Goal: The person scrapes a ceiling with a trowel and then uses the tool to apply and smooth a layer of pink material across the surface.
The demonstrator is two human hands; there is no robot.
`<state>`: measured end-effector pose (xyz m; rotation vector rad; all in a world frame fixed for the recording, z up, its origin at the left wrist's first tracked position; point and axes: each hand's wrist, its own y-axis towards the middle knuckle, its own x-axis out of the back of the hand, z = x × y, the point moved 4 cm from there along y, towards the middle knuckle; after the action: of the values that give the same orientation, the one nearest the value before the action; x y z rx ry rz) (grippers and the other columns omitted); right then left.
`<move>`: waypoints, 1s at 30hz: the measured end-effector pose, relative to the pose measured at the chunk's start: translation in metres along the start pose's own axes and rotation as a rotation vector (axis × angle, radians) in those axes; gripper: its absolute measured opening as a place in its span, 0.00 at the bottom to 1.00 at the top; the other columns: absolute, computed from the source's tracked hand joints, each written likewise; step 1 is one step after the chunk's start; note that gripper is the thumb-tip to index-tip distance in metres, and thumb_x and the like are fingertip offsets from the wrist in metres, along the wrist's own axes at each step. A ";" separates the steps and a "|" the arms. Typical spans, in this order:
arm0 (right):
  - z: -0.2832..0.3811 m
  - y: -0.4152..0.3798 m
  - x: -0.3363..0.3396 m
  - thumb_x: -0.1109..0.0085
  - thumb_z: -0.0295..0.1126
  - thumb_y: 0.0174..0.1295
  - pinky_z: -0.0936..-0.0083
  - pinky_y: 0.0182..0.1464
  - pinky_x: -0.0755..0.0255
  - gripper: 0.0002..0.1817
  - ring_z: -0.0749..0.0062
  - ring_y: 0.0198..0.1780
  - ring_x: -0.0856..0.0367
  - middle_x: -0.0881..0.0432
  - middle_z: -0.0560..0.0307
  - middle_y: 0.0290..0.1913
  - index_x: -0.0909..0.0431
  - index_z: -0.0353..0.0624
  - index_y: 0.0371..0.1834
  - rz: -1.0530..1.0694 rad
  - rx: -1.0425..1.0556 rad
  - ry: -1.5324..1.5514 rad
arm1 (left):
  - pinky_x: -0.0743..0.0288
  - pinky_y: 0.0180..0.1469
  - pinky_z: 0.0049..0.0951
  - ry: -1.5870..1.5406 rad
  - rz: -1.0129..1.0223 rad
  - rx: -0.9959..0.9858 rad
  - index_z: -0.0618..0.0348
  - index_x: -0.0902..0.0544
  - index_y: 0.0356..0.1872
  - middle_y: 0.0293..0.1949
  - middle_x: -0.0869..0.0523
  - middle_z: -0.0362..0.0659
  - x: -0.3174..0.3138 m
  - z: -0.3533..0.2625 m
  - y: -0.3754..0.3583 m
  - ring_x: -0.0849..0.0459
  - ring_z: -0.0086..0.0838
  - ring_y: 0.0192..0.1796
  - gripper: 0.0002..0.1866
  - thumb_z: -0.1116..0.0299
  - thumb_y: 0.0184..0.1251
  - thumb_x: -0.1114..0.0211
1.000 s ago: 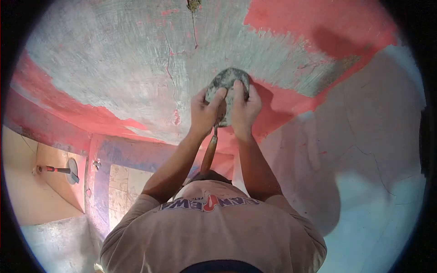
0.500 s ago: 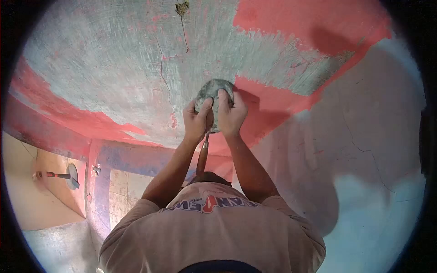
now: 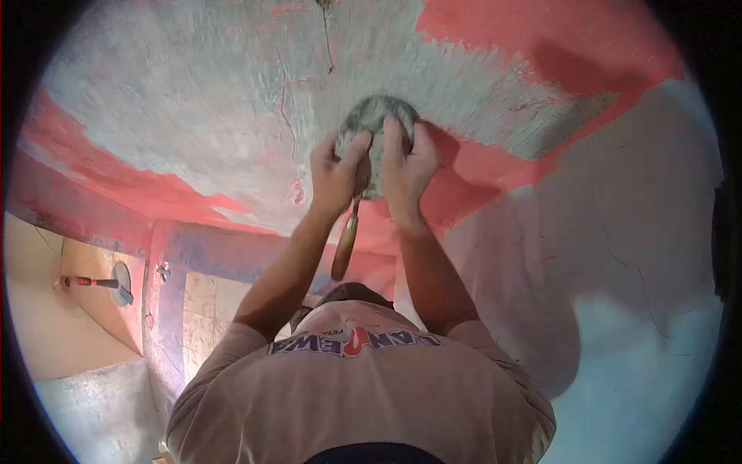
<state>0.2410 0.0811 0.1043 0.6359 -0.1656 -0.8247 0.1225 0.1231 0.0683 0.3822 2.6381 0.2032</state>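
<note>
Left hand (image 3: 334, 179) and right hand (image 3: 408, 172) close their fingers round opposite sides of a mottled grey disc (image 3: 380, 108), likely for balance, a wooden handle (image 3: 345, 249) jutting between the wrists

Single head cam, worn by the person, faces fwd & down: v. close over the shirt (image 3: 371, 394), collar (image 3: 379, 453) at btm edge; L hand (image 3: 334, 174) & R hand (image 3: 407, 166) further off, nr ctr; painted surface (image 3: 193, 93) beyond, up top. Wide lens, dark edges.
</note>
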 end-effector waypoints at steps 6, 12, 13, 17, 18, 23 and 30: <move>-0.043 -0.028 -0.005 0.34 0.33 0.70 0.74 0.29 0.32 0.16 0.83 0.28 0.32 0.24 0.61 0.22 0.24 0.33 0.29 -0.025 0.007 -0.092 | 0.42 0.19 0.22 0.023 0.020 0.055 0.62 0.17 0.41 0.19 0.24 0.31 0.023 0.025 -0.005 0.32 0.13 0.17 0.07 0.68 0.77 0.33; -0.026 -0.022 -0.007 0.33 0.33 0.68 0.71 0.30 0.29 0.14 0.77 0.26 0.28 0.22 0.54 0.23 0.22 0.32 0.31 -0.047 0.034 -0.053 | 0.41 0.19 0.22 0.082 0.010 -0.003 0.62 0.17 0.42 0.19 0.25 0.31 0.021 0.019 0.000 0.32 0.14 0.17 0.08 0.68 0.77 0.34; -0.009 -0.005 -0.009 0.33 0.33 0.68 0.72 0.30 0.28 0.14 0.77 0.26 0.26 0.20 0.51 0.24 0.21 0.32 0.32 -0.028 0.033 -0.069 | 0.41 0.19 0.23 0.030 0.061 -0.008 0.61 0.17 0.40 0.19 0.25 0.31 0.016 0.009 0.011 0.32 0.14 0.17 0.08 0.67 0.77 0.33; -0.022 -0.012 -0.009 0.31 0.34 0.67 0.71 0.28 0.28 0.16 0.76 0.24 0.26 0.21 0.49 0.23 0.23 0.33 0.30 -0.063 0.059 -0.094 | 0.41 0.19 0.24 0.023 0.040 0.040 0.61 0.17 0.38 0.19 0.24 0.32 0.014 0.006 0.007 0.32 0.15 0.18 0.08 0.68 0.77 0.33; -0.042 -0.029 -0.007 0.30 0.34 0.67 0.71 0.28 0.28 0.16 0.75 0.24 0.26 0.21 0.48 0.22 0.22 0.33 0.30 -0.075 0.065 -0.123 | 0.40 0.19 0.23 0.062 0.009 0.037 0.61 0.17 0.38 0.20 0.24 0.32 0.026 0.027 -0.006 0.31 0.15 0.18 0.08 0.68 0.77 0.33; -0.069 -0.055 -0.002 0.31 0.34 0.68 0.70 0.28 0.27 0.15 0.75 0.23 0.24 0.20 0.50 0.22 0.22 0.34 0.29 -0.018 -0.049 -0.155 | 0.40 0.19 0.23 -0.016 -0.054 0.063 0.61 0.17 0.39 0.20 0.24 0.32 0.045 0.067 -0.021 0.30 0.15 0.18 0.08 0.68 0.77 0.33; -0.042 -0.037 -0.008 0.34 0.33 0.70 0.74 0.31 0.30 0.14 0.82 0.28 0.30 0.23 0.59 0.23 0.22 0.32 0.32 0.005 -0.084 -0.063 | 0.40 0.20 0.22 -0.020 -0.016 0.091 0.62 0.17 0.40 0.20 0.24 0.32 0.032 0.034 -0.013 0.30 0.14 0.19 0.07 0.68 0.77 0.34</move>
<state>0.2278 0.0873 0.0494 0.5302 -0.1886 -0.8433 0.1079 0.1234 0.0216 0.3910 2.6365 0.0743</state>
